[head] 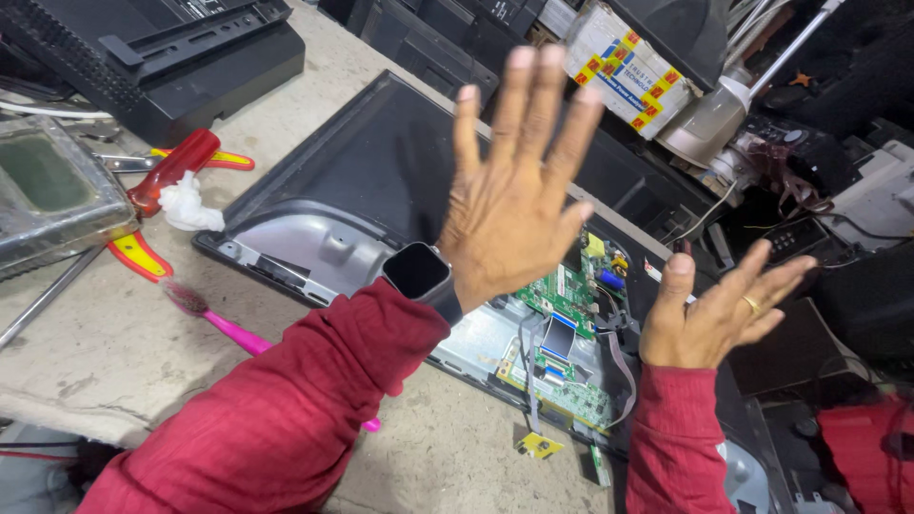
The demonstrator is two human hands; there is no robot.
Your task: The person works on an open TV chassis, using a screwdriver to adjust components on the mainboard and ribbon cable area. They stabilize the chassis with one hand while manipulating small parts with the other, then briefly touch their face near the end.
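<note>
My left hand (519, 190) is raised flat, back towards me, fingers spread, holding nothing; a dark smartwatch (416, 270) sits on its wrist above a red sleeve. My right hand (724, 309) is lifted palm up, fingers apart, a ring on one finger, also empty. Below both hands lies an opened flat-screen set (343, 181) face down on the bench, its black back cover partly off. Green circuit boards (562, 290) with ribbon cables show in the exposed metal chassis between my hands.
Red-handled pliers (171, 171), yellow-handled tools and a white rag (188, 205) lie left of the set. A pink toothbrush (224, 328) rests near my left arm. A black device (162, 57) stands at the back left; a cardboard box (624, 67) and piled electronics crowd the right.
</note>
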